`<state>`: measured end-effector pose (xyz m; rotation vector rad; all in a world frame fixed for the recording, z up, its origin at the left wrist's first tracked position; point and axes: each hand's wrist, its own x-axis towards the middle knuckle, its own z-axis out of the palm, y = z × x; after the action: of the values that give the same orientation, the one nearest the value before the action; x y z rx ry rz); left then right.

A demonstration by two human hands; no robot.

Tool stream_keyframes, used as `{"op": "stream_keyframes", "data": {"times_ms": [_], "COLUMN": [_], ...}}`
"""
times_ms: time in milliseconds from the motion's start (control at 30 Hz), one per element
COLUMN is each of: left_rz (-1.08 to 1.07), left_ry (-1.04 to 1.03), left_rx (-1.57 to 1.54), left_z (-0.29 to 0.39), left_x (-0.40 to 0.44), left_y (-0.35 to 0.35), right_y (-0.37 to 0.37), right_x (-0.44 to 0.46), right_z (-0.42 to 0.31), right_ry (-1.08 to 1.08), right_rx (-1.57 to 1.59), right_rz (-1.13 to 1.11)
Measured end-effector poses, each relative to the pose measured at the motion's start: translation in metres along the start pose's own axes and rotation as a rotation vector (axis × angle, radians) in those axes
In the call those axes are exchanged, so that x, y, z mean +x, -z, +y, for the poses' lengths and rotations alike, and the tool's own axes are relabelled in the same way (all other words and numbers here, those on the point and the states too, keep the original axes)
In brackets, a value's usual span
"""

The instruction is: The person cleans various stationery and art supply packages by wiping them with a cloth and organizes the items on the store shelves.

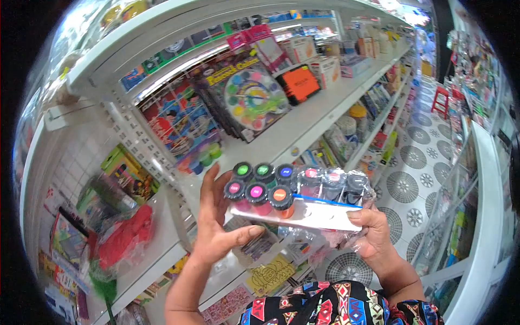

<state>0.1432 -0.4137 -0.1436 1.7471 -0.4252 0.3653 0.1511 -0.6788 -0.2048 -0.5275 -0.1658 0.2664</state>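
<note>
Right hand has its grip clenched on the bottle tray at right; left hand has its grip spread open at the tray's left end.

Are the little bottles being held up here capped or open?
Capped: the bottles nearest the left hand wear black lids with coloured tops. Glare on the plastic wrap obscures the others.
</note>
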Motion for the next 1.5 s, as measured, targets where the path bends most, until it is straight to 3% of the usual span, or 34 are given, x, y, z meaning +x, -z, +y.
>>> {"op": "stream_keyframes", "data": {"times_ms": [100,167,200,300,467,500,567,667,733,867,967,1067,1200,1433,1500], "left_rz": [0.049,-0.042,-0.128,-0.202,0.013,0.063,0.043,0.123,0.007,0.022,-0.031,-0.182,-0.084,-0.132,-0.108], "left_ry": [0.011,0.29,0.322,0.379,0.525,0.445,0.578,0.597,0.683,0.674,0.732,0.829,0.749,0.705,0.679], "left_rx": [-0.297,-0.632,-0.754,-0.773,-0.814,-0.847,-0.858,-0.863,-0.927,-0.779,-0.685,-0.77,-0.687,-0.731,-0.754], "left_z": [-0.026,-0.017,-0.025,-0.027,-0.067,-0.085,-0.083,-0.093,-0.092,-0.089,-0.079,-0.088,-0.09,-0.079,-0.079], "left_x": [-0.01,-0.011,-0.008,0.012,0.035,0.037,0.036,0.037,0.04,0.045,0.042,0.039,0.026,0.019,0.02], "left_y": [-0.04,-0.071,-0.082,-0.119,-0.164,-0.175,-0.179,-0.186,-0.174,-0.168,-0.154,-0.141,-0.156,-0.151,-0.15], "right_y": [0.008,0.011,0.011,0.027,0.057,0.065,0.07,0.077,0.086,0.095,0.122,0.132,0.112,0.091,0.077], "right_x": [-0.015,-0.022,-0.024,-0.021,-0.02,-0.02,-0.021,-0.023,-0.022,-0.025,-0.029,0.004,0.045,0.04,0.026], "right_z": [-0.01,-0.016,-0.015,0.001,0.03,0.036,0.041,0.045,0.048,0.037,0.006,-0.007,-0.016,0.022,0.025], "right_ry": [0.19,0.292,0.344,0.55,0.623,0.647,0.618,0.607,0.625,0.48,0.069,0.261,0.348,0.271,0.198], "right_rx": [-0.09,-0.141,-0.162,-0.207,-0.478,-0.539,-0.672,-0.688,-0.825,-0.647,-0.388,-0.129,0.066,-0.104,-0.005], "right_rz": [0.034,0.023,0.067,0.132,0.102,0.096,0.108,0.059,0.038,-0.07,0.075,0.1,0.053,0.146,0.193]}}
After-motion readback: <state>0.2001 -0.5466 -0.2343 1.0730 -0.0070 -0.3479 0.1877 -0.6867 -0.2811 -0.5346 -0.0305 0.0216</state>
